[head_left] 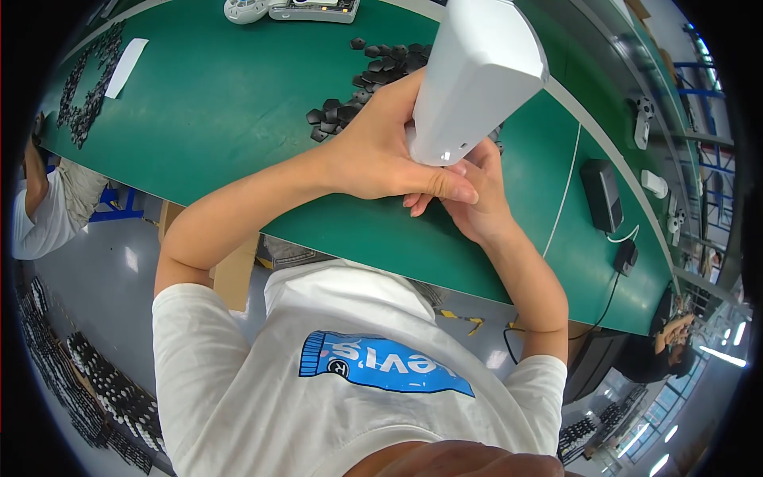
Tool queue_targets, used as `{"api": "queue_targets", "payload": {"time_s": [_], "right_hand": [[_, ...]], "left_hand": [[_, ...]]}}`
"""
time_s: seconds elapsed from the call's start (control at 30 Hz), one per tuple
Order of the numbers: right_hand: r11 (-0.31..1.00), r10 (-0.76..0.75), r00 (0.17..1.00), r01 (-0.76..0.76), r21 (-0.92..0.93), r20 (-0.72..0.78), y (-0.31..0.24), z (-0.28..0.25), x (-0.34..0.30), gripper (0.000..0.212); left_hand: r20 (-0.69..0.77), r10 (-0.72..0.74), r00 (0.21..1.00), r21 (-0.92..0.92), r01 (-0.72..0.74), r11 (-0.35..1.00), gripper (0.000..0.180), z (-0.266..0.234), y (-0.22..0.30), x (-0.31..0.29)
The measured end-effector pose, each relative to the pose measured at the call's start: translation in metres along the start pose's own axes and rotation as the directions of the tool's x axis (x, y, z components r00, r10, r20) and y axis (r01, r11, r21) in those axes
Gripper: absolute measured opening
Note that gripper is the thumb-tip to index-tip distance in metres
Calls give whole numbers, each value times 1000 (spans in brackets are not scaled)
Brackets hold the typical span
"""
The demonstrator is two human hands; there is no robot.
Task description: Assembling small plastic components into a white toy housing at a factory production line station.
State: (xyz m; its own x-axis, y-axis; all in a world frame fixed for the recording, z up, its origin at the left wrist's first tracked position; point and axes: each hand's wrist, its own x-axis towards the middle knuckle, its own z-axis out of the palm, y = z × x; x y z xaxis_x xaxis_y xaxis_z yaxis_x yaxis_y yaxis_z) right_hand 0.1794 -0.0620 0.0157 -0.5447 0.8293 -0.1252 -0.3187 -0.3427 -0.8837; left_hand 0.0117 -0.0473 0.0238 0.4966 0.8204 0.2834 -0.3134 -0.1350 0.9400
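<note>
A large white plastic housing (pixel 477 79) with smooth, angled faces stands tilted above the table in front of me. A small slot and a tiny mark show near its lower end. My left hand (pixel 377 151) is closed around the lower left side of the housing, its thumb stretched across beneath the lower end. My right hand (pixel 483 199) is curled against the underside from the right, its fingers partly hidden by my left thumb and the housing. Behind my left hand, many small black angular pieces (pixel 385 67) lie in a loose heap on the green table (pixel 230 103).
More small black pieces (pixel 78 111) lie at the far left beside a white strip (pixel 127 67). White devices (pixel 314 9) stand at the back edge. A black box (pixel 602 195) and a cabled adapter (pixel 625 257) sit on the right. Another person (pixel 48 199) is at the left.
</note>
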Motion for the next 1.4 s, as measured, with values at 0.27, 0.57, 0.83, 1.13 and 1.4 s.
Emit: {"api": "queue_targets", "payload": {"time_s": [0.27, 0.57, 0.83, 1.13, 1.4], "right_hand": [[998, 17, 999, -15, 63, -30, 4, -2, -4, 34], [996, -36, 999, 36, 84, -11, 9, -2, -5, 32], [806, -464, 877, 358, -471, -127, -41, -44, 4, 36], [427, -303, 948, 41, -903, -100, -40, -104, -19, 25], [315, -250, 967, 45, -948, -37, -41, -103, -20, 32]], "left_hand": [[-42, -14, 999, -111, 9, 994, 73, 10, 2, 0], [-56, -100, 993, -149, 91, 985, 65, 11, 8, -1], [-266, 82, 961, -691, -249, 679, 36, -35, 0, 10], [-87, -103, 991, -822, -13, 569, 41, -53, 4, 16], [-327, -272, 905, -635, 3, 772, 42, -43, 8, 19]]}}
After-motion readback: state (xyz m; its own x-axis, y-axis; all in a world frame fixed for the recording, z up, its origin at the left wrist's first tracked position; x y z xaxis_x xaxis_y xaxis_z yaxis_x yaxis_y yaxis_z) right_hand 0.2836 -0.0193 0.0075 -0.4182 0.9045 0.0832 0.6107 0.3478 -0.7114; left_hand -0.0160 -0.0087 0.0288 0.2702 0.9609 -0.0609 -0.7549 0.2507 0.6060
